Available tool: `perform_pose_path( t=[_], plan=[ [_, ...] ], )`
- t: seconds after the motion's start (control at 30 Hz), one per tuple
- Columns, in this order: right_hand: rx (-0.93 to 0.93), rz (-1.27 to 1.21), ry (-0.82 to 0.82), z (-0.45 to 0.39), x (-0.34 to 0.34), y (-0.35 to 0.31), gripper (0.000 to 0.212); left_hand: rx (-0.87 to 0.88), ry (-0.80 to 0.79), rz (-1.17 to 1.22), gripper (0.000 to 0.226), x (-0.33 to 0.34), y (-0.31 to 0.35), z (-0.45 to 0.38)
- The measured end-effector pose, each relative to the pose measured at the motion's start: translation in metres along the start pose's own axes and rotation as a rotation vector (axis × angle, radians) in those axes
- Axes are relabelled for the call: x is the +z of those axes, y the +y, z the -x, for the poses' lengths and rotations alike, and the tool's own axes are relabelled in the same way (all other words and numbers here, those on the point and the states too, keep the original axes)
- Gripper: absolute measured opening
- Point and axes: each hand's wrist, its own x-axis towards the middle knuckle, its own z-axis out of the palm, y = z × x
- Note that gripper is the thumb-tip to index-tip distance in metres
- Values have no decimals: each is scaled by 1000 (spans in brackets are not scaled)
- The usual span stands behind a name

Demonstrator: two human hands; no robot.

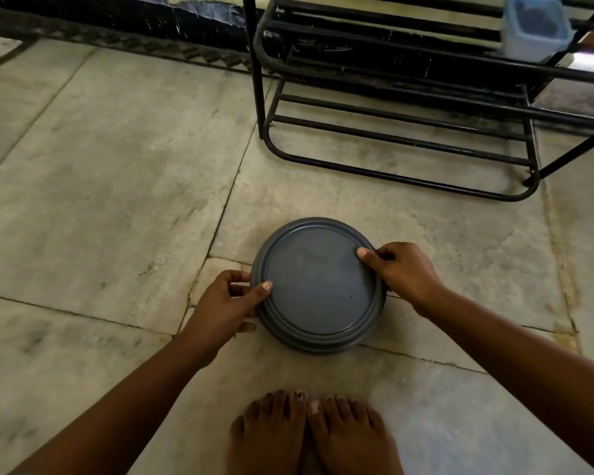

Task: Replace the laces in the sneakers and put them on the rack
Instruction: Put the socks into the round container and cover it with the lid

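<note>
Two hands are on the round grey container, which sits on the stone floor just ahead of my bare feet [311, 430]. My left hand [225, 303] has its grip clamped on the near-left rim of the lidded container [318, 286], thumb on top and fingers curled under the edge; my right hand [400, 269] is clamped the same way on the far-right rim. No sneakers or laces show anywhere from here, so I judge they may be inside, though I cannot tell. The container looks like stiff, smooth plastic, probably light, and a bit slippery on top, so I would hold it by the stepped rim, where the fingers can hook under. The black metal rack [408, 111] stands near, beyond the container, its lower bars bare, with a pale blue box [535, 29] on an upper tier.
</note>
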Motion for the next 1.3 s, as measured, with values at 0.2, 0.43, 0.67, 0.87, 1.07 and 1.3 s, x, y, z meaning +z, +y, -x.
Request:
perform_pose_path(
  t=[0.2,0.43,0.67,0.87,1.07,1.3],
  plan=[
    [232,-240,-170,-9,-5,-1,41,-264,-86,129,33,-5,6,-8],
    [172,-198,-149,-7,-2,-4,38,-303,-73,49,18,-4,13,-17],
    [158,-71,-330,-25,-24,-18,34,-246,-139,-123,23,-6,37,-28],
    [113,-107,-341,-42,-9,-37,18,-86,-55,-164,34,22,61,-54],
    [144,-230,-317,-46,-3,-31,15,-129,-4,-135,36,24,55,-63],
    [147,-111,-367,-20,-24,-4,48,-162,-16,-75,51,9,29,-28]
  ],
)
